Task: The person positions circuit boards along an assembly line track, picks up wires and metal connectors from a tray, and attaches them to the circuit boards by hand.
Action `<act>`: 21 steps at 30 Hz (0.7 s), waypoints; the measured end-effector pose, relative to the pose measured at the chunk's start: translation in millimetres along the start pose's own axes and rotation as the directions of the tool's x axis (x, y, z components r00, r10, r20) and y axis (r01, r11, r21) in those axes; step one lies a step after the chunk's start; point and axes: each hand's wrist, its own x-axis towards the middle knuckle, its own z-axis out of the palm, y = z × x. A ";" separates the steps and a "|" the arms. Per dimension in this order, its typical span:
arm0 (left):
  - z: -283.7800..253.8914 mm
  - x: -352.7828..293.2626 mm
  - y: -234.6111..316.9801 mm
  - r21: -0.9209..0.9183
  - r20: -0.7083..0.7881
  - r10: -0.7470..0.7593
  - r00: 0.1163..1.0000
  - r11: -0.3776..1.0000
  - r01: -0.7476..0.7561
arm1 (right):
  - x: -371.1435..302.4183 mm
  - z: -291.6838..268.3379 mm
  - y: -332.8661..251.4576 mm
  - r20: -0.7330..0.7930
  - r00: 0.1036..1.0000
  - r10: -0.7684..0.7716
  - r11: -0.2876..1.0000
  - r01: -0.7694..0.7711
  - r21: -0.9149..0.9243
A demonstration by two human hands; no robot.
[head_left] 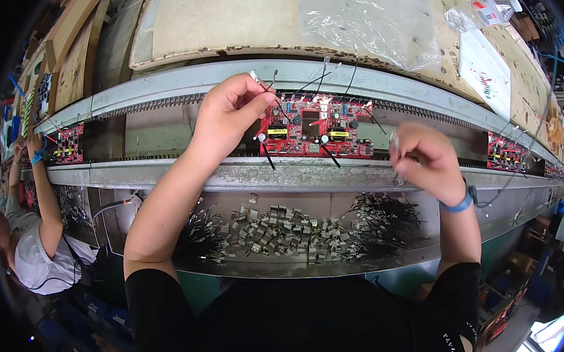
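My left hand (pixel 232 117) is closed in a pinch over the left part of a red circuit board (pixel 306 149). Between its thumb and fingertips is a thin dark wire (pixel 264 84) with a pale metal terminal at its upper end. Other black wires (pixel 351 76) rise from the board's far edge, and two short black leads (pixel 330 155) stick out over the near edge. My right hand (pixel 428 162), smeared by motion, hovers just right of the board with bent fingers. Something pale and shiny shows at its fingertips, too blurred to name.
The board sits in a conveyor between metal rails (pixel 282 177). Below, a metal tray (pixel 289 271) holds white connectors (pixel 286 231) between bundles of black wires (pixel 383 224). Further boards (pixel 506 152) lie along the line. A plastic bottle (pixel 493 9) lies far right; a co-worker (pixel 47 238) works at left.
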 end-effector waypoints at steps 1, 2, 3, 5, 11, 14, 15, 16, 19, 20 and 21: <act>-0.8 0.5 -0.8 0.009 0.010 0.000 1.000 1.000 0.000 | 3.7 -2.0 10.5 -0.111 0.994 -0.025 0.998 0.031 0.055; -0.3 0.8 -0.8 0.010 0.011 0.002 1.000 1.000 -0.002 | 8.1 -1.7 19.2 -0.113 0.993 -0.026 0.998 0.033 0.054; -0.7 0.4 -1.8 0.005 0.011 -0.005 1.000 1.000 0.005 | 14.4 1.5 29.0 -0.254 0.967 0.001 0.990 0.035 0.137; 0.4 1.1 -1.2 -0.004 0.018 -0.009 1.000 1.000 0.009 | 22.9 5.4 40.2 -0.393 0.919 0.042 0.976 0.047 0.213; -7.7 -0.4 -0.1 0.033 0.102 -0.067 0.993 0.997 0.064 | 29.7 12.8 55.6 -0.465 0.885 0.038 0.983 0.050 0.176; -6.3 0.4 1.4 0.039 0.103 -0.072 0.992 0.997 0.069 | 29.5 12.3 56.6 -0.454 0.890 0.034 0.985 0.048 0.167; -6.6 0.0 2.3 0.045 0.111 -0.070 0.991 0.997 0.065 | 29.6 12.0 57.0 -0.456 0.889 0.038 0.985 0.044 0.169; -6.8 -0.4 3.0 0.051 0.120 -0.066 0.991 0.997 0.061 | 29.9 11.9 57.2 -0.432 0.902 0.005 0.995 0.038 0.091; -6.5 -1.3 3.7 0.067 0.122 -0.074 0.990 0.996 0.066 | 32.4 15.9 54.4 -0.418 0.908 -0.031 0.999 0.032 -0.004; -6.6 -1.6 2.4 0.066 0.127 -0.075 0.989 0.996 0.067 | 32.8 15.9 52.6 -0.387 0.920 -0.062 0.995 0.027 -0.096; -6.6 -1.7 0.9 0.080 0.127 -0.077 0.989 0.995 0.067 | 33.3 16.1 50.5 -0.353 0.931 -0.090 0.982 0.023 -0.188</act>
